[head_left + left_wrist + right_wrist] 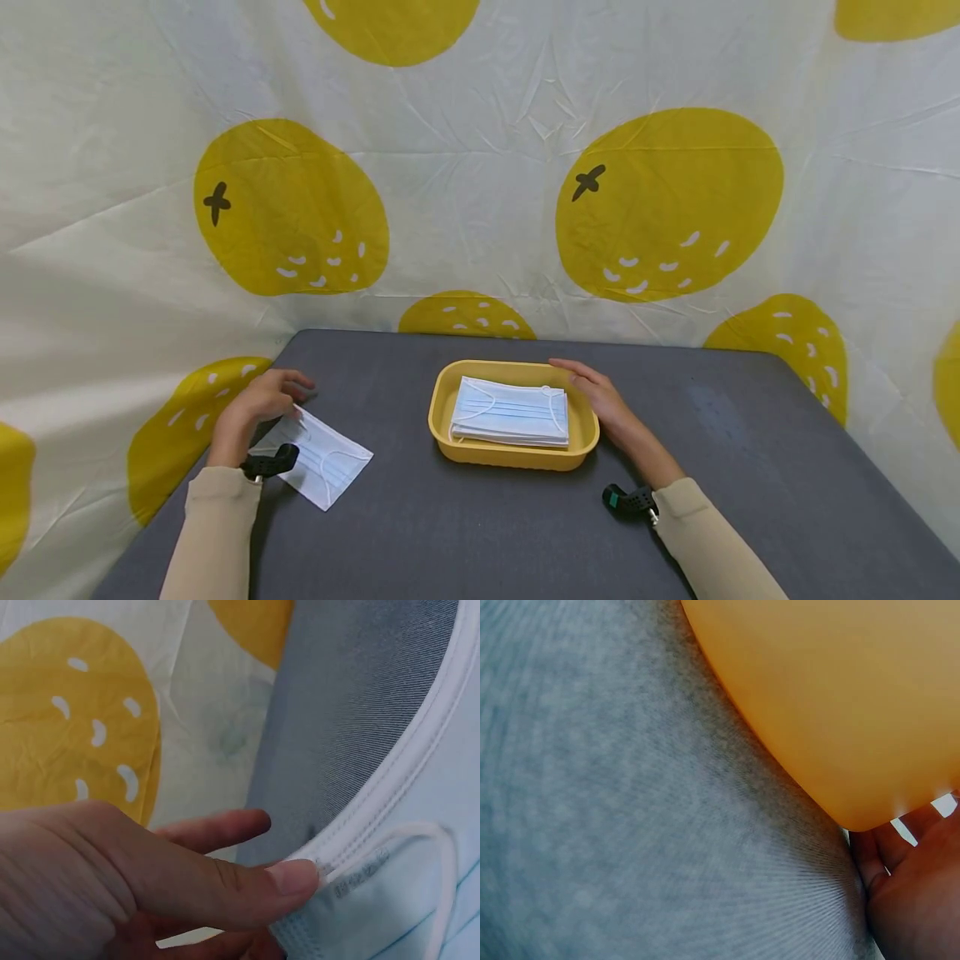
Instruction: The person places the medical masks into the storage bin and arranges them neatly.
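Note:
A single light-blue face mask (322,458) lies flat on the grey table at the left. My left hand (288,398) pinches its far corner; in the left wrist view the thumb (292,876) lies on the mask's (405,900) white-edged corner with fingers beneath. A yellow tray (441,417) sits mid-table and holds a neat stack of masks (510,412). My right hand (588,385) rests with fairly straight fingers against the tray's right rim. The right wrist view shows only the tray's wall (840,705) and part of the palm (915,892).
The grey table (480,533) is backed and flanked by a white cloth with yellow fruit prints (667,204). The table's left edge runs just beside my left hand. Both forearms wear beige sleeves with black wrist mounts.

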The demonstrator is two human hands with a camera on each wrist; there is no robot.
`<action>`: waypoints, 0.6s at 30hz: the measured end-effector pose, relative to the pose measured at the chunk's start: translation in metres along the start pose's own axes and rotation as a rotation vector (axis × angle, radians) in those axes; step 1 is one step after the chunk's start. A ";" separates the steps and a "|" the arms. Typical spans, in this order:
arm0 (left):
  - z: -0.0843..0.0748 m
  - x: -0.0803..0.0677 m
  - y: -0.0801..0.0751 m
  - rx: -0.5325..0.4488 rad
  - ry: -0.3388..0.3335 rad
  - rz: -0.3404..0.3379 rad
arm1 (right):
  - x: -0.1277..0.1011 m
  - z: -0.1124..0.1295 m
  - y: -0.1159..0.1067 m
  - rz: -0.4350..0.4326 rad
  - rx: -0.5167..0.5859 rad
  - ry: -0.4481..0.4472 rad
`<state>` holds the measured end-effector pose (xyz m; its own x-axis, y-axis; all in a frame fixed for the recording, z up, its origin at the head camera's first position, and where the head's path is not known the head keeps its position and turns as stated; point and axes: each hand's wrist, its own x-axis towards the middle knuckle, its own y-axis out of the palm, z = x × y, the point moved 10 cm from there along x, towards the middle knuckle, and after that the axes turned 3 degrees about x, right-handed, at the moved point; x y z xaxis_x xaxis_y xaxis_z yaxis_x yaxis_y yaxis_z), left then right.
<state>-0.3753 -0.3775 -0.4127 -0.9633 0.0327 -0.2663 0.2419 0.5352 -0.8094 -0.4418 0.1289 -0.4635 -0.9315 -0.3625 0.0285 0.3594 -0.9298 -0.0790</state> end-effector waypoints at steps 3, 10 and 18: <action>-0.005 0.001 0.001 -0.015 0.055 -0.005 | 0.000 -0.001 0.000 -0.009 -0.008 0.002; -0.016 0.005 -0.005 -0.138 0.176 -0.098 | 0.000 -0.001 0.001 -0.009 -0.007 0.008; -0.002 0.009 -0.013 -0.259 0.010 -0.262 | 0.001 0.000 0.002 -0.004 -0.016 -0.004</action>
<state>-0.3873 -0.3829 -0.4034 -0.9901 -0.1264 -0.0609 -0.0497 0.7220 -0.6901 -0.4415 0.1264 -0.4634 -0.9326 -0.3593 0.0329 0.3550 -0.9301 -0.0943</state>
